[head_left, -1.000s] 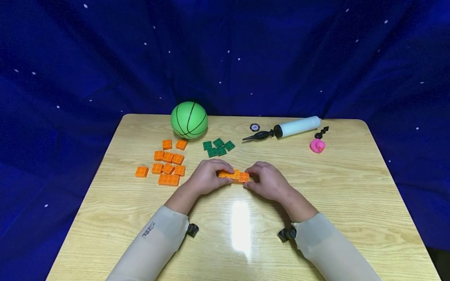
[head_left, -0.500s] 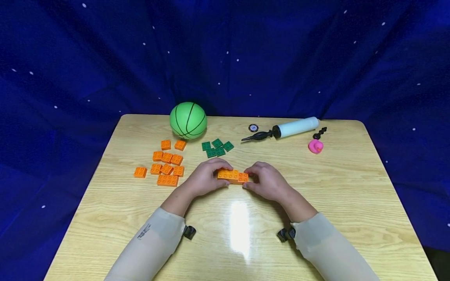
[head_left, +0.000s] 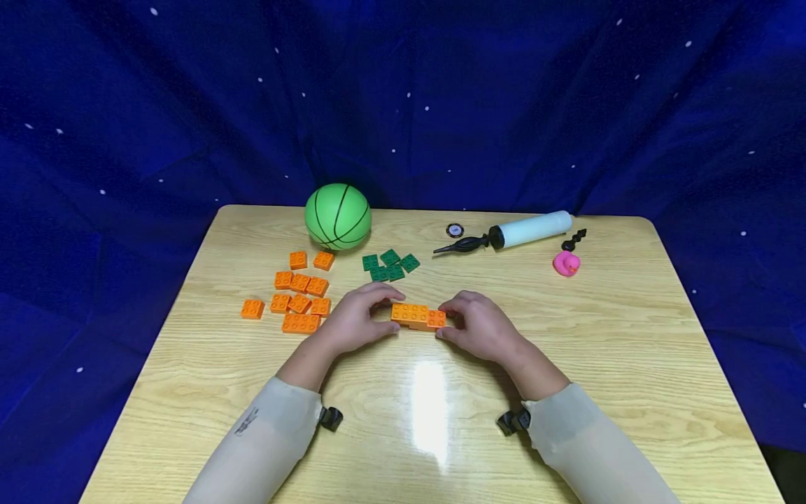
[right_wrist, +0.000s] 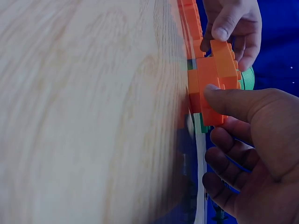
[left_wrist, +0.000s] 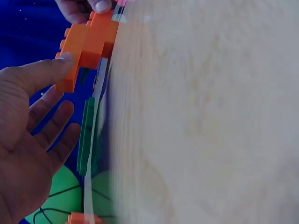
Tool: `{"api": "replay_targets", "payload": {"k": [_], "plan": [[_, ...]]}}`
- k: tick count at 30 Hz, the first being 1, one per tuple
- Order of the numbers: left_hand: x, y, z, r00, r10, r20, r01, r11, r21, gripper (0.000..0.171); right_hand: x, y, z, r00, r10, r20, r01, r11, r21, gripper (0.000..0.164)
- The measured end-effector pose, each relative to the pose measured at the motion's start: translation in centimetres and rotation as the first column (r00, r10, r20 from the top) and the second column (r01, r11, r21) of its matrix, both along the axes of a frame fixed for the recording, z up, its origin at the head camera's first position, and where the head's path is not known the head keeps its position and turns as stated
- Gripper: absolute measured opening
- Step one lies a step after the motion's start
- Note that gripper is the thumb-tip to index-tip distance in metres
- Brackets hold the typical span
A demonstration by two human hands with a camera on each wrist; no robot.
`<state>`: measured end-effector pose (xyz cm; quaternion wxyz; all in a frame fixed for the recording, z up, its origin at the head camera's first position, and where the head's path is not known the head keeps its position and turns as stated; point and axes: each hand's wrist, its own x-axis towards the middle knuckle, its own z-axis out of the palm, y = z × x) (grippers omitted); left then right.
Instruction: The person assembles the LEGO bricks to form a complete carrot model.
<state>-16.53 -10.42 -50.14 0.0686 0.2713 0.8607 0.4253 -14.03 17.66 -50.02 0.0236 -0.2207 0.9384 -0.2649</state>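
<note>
Several orange toy building bricks are joined into a stepped block [head_left: 411, 315] in the middle of the table, its raised brick on the left and a lower one on the right. My right hand [head_left: 480, 324] pinches the right end, thumb on the near side in the right wrist view. At the other end, my left hand [head_left: 357, 318] is spread around the block with thumb and fingers apart. In the left wrist view, the left thumb overlaps the raised brick [left_wrist: 72, 49] while the other fingers are loosely extended.
Loose orange bricks [head_left: 301, 323] lie to the left, with green bricks [head_left: 395, 271] behind the hands. A green ball [head_left: 338, 217] sits at the back left. A hand pump [head_left: 532, 229], a round chip [head_left: 455, 230], a black twisted piece [head_left: 569, 244] and a pink duck [head_left: 566, 264] lie at the back right.
My left hand has let go of the block's left end and drawn back left, uncovering the raised brick's studs. The right hand keeps its hold, and the block stays about where it was.
</note>
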Motion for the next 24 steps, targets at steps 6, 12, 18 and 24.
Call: {"api": "replay_targets", "payload": {"k": [6, 12, 18, 24], "plan": [[0.3, -1.7, 0.1, 1.000, 0.028, 0.003, -0.028, 0.999, 0.035, 0.046, 0.1, 0.1, 0.0, 1.000, 0.001, 0.006, -0.001, 1.000, -0.002, 0.039], [0.5, -3.9, 0.1, 0.996, 0.091, -0.006, -0.090, 0.996, 0.026, 0.045, 0.1, 0.2, 0.0, 1.000, 0.006, 0.002, -0.006, 1.000, -0.005, 0.039], [0.9, -6.2, 0.3, 0.987, 0.162, -0.006, -0.162, 0.987, 0.000, 0.044, 0.1, 0.2, 0.0, 1.000, 0.007, -0.003, -0.007, 1.000, 0.000, 0.039], [1.7, -8.3, 0.6, 0.970, 0.242, 0.001, -0.242, 0.969, -0.054, 0.043, 0.1, 0.2, 0.1, 1.000, 0.009, 0.000, -0.009, 1.000, 0.005, 0.039]]}}
